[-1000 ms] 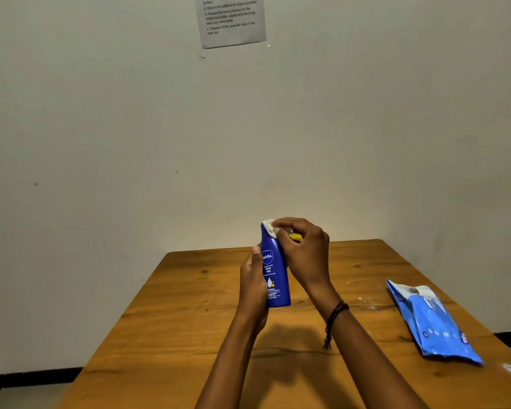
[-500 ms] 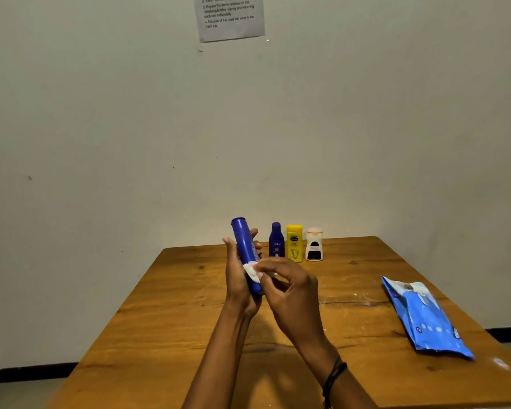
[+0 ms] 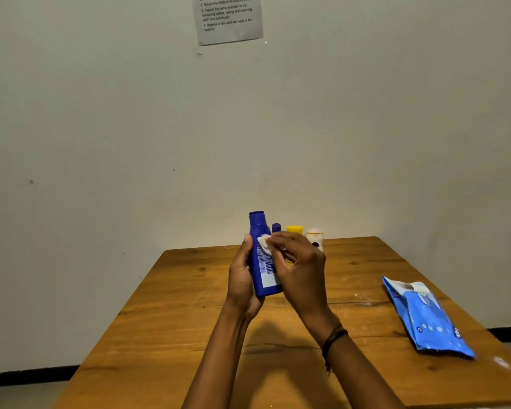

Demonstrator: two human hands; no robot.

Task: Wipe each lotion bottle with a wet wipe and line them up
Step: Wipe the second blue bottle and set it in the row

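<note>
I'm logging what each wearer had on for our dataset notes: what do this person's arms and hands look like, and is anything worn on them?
Both forearms are bare as far as the view reaches, with no sleeves or gloves. The right hand has a thin dark braided cord bracelet at its wrist, with a loose end hanging down. The left hand and its wrist show no jewellery or watch. No rings are visible.

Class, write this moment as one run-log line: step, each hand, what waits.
step: wiping | left hand: holds blue bottle upright | right hand: presses wet wipe on bottle | waiting: three bottles behind, wipe pack on table
</note>
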